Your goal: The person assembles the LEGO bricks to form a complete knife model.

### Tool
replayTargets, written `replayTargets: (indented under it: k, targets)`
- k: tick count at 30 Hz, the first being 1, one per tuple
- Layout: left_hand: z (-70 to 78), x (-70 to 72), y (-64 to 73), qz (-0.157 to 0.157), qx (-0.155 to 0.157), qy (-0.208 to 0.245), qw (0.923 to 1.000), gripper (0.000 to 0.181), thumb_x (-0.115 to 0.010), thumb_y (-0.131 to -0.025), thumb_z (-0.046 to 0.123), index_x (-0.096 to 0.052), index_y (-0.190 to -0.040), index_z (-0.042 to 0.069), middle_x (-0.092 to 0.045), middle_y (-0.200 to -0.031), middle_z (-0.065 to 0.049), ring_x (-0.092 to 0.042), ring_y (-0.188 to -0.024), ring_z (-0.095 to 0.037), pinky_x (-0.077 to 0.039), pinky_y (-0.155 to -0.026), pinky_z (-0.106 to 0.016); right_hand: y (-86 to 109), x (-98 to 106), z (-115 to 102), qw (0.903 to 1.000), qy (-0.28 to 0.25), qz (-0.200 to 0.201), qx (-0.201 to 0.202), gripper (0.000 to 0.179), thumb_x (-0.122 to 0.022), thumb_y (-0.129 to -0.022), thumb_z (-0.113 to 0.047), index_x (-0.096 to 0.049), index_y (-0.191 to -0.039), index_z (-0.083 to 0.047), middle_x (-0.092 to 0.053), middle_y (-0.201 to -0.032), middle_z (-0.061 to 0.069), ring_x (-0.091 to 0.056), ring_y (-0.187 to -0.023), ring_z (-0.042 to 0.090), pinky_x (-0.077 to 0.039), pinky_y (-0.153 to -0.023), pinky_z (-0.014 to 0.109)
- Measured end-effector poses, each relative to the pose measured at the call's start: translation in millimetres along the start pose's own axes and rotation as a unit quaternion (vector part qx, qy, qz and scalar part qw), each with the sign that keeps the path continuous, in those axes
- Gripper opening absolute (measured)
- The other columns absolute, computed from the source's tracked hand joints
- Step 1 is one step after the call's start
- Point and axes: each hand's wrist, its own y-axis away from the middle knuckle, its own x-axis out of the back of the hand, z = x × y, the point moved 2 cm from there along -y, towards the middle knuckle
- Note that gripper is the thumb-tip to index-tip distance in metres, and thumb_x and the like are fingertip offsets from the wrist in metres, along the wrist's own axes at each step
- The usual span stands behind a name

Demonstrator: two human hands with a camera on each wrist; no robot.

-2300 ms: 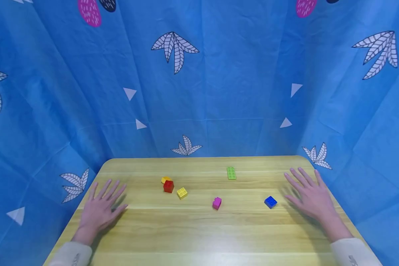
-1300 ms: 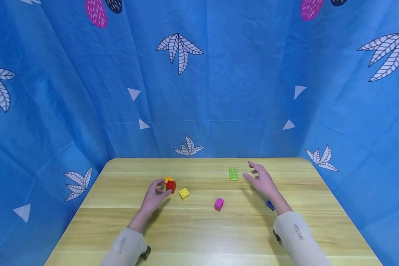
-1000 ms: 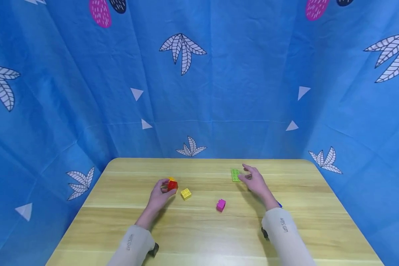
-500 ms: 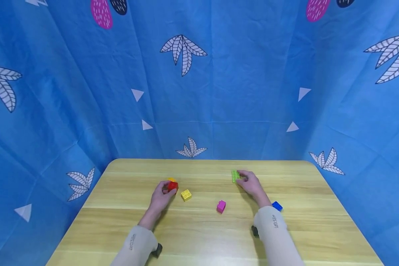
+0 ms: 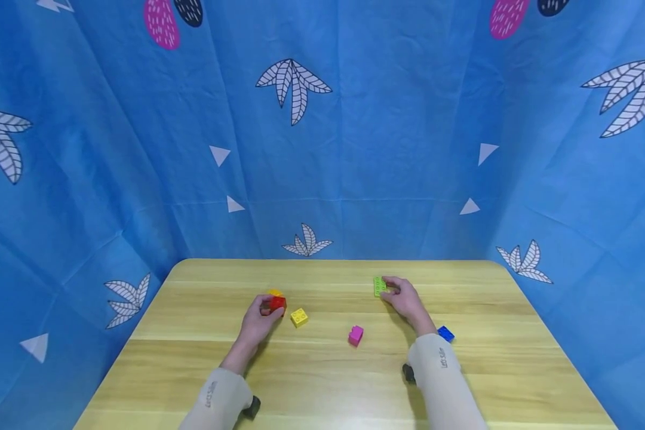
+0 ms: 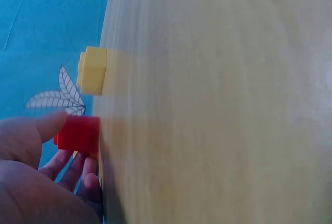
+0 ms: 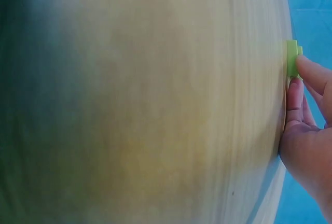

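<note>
My left hand [image 5: 255, 324] pinches a red toy building brick [image 5: 278, 304] on the left half of the table; in the left wrist view the thumb lies along one side of the red brick [image 6: 79, 134] and the other fingers are behind it. An orange-yellow brick [image 5: 275, 292] is partly hidden just behind the red one. On the far right half, my right hand [image 5: 407, 300] holds the right edge of a flat lime-green brick [image 5: 378, 286] with eight studs. In the right wrist view the thumb touches the green brick [image 7: 292, 58], with fingers curled below it.
A yellow brick [image 5: 299, 318] sits just right of the left hand. Between the two arms lies a magenta brick [image 5: 356, 335]. Close to the right forearm is a blue brick [image 5: 445, 333]. A blue patterned curtain [image 5: 398, 143] surrounds the wooden table [image 5: 322, 382].
Both hands were spread flat near the table's sides and have moved inward. The left has taken hold of the red brick, the right of the green one. Both bricks have stayed in place.
</note>
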Motion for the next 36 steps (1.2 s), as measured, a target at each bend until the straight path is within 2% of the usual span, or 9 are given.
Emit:
replayTargets:
  k: [6, 11, 14, 19, 25, 32, 36]
  targets:
    - [2.9, 2.3, 1.2, -0.012, 0.006, -0.004, 0.9999, 0.042, -0.076, -0.096, 0.018, -0.057, -0.13, 0.004, -0.063, -0.133, -0.021, -0.058, -0.111, -0.032, -0.054, -0.097, -0.044, 1.6, 0.8, -2.0, 0.9999, -0.011, -0.001, -0.008, 0.05, -0.067, -0.101, -0.011, -0.054, -0.148, -0.003, -0.055, -0.139, 0.023, -0.058, -0.112, 0.029, -0.053, -0.098, 0.046]
    - [2.8, 2.1, -0.5, -0.016, 0.013, -0.019, 0.9996, 0.038, -0.079, -0.094, 0.02, -0.059, -0.123, 0.006, -0.065, -0.126, -0.017, -0.056, -0.104, -0.029, -0.05, -0.086, -0.035, 1.2, 0.0, -2.9, 0.9998, -0.015, -0.002, -0.015, 0.05, -0.068, -0.1, -0.01, -0.054, -0.148, -0.004, -0.055, -0.139, 0.023, -0.058, -0.111, 0.029, -0.053, -0.097, 0.044]
    - [3.1, 1.1, -0.8, -0.013, 0.0, -0.034, 0.9993, 0.035, -0.081, -0.092, 0.02, -0.062, -0.118, 0.006, -0.068, -0.121, -0.016, -0.059, -0.099, -0.026, -0.051, -0.082, -0.034, 0.3, 0.0, -3.2, 0.9998, -0.014, -0.003, -0.017, 0.051, -0.067, -0.1, -0.009, -0.053, -0.149, -0.004, -0.055, -0.142, 0.023, -0.058, -0.114, 0.03, -0.052, -0.098, 0.044]
    - [6.4, -1.9, 0.1, -0.015, -0.033, -0.04, 0.9985, 0.032, -0.082, -0.091, 0.019, -0.066, -0.115, 0.006, -0.07, -0.115, -0.015, -0.066, -0.099, -0.027, -0.059, -0.09, -0.043, -0.6, 0.0, -4.2, 0.9997, -0.012, -0.004, -0.022, 0.052, -0.067, -0.1, -0.011, -0.052, -0.149, -0.004, -0.055, -0.143, 0.022, -0.058, -0.113, 0.029, -0.053, -0.096, 0.04]
    - [19.9, -6.7, 7.9, -0.029, -0.06, -0.029, 0.9974, 0.031, -0.082, -0.09, 0.017, -0.068, -0.117, 0.01, -0.071, -0.116, -0.012, -0.07, -0.102, -0.028, -0.06, -0.094, -0.047, -1.1, -0.2, -3.5, 0.9997, -0.011, -0.003, -0.023, 0.052, -0.068, -0.1, -0.01, -0.053, -0.149, -0.004, -0.056, -0.142, 0.022, -0.059, -0.108, 0.026, -0.052, -0.09, 0.035]
    - [34.7, -12.8, 20.8, -0.051, -0.065, -0.009, 0.9965, 0.032, -0.083, -0.089, 0.016, -0.068, -0.117, 0.016, -0.069, -0.12, -0.007, -0.071, -0.101, -0.024, -0.062, -0.09, -0.041, -0.9, 0.1, -3.6, 0.9997, -0.01, -0.001, -0.02, 0.051, -0.067, -0.1, -0.01, -0.053, -0.149, -0.004, -0.056, -0.143, 0.022, -0.059, -0.111, 0.029, -0.053, -0.096, 0.041]
    - [41.3, -16.1, 27.4, -0.065, -0.079, 0.014, 0.9946, 0.033, -0.084, -0.088, 0.013, -0.068, -0.116, 0.016, -0.068, -0.12, -0.008, -0.072, -0.101, -0.023, -0.063, -0.085, -0.037, -0.3, 0.7, -4.1, 0.9996, -0.014, -0.002, -0.024, 0.051, -0.067, -0.101, -0.011, -0.053, -0.149, -0.005, -0.055, -0.142, 0.022, -0.059, -0.11, 0.029, -0.053, -0.092, 0.038]
